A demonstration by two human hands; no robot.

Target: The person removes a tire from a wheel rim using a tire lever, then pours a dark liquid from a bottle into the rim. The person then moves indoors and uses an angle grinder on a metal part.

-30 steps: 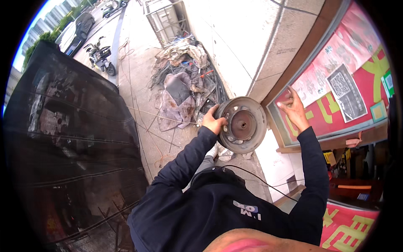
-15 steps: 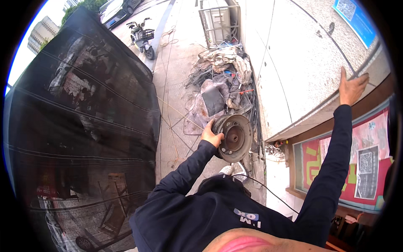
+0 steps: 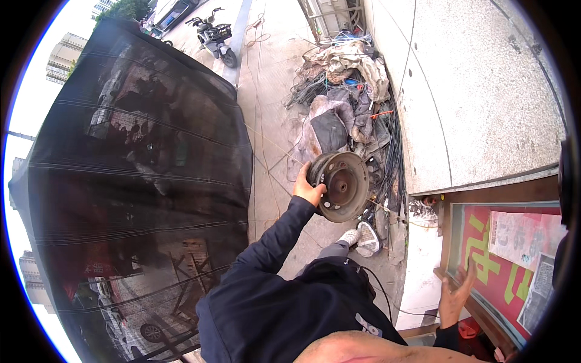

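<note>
My left hand (image 3: 310, 187) grips the rim of a dirty steel wheel (image 3: 345, 192), held upright in front of me above a pile of rags and cables (image 3: 330, 124). My right hand (image 3: 454, 287) is at the lower right, open with fingers raised and apart, beside the wooden frame of a window (image 3: 502, 192) with red signs behind it; I cannot tell whether it touches the frame. My foot (image 3: 368, 238) in a pale shoe shows below the wheel.
A large dark sheet (image 3: 139, 163) fills the left side. The tiled pavement (image 3: 272, 60) runs ahead, crossed by thin cords, toward a parked scooter (image 3: 215, 39), a car and a caged metal unit (image 3: 321, 15). A speckled stone wall (image 3: 469, 91) borders the right.
My right hand was raised along the wall at upper right and has dropped to the lower right by the window. My left hand still holds the wheel. The view has turned somewhat.
</note>
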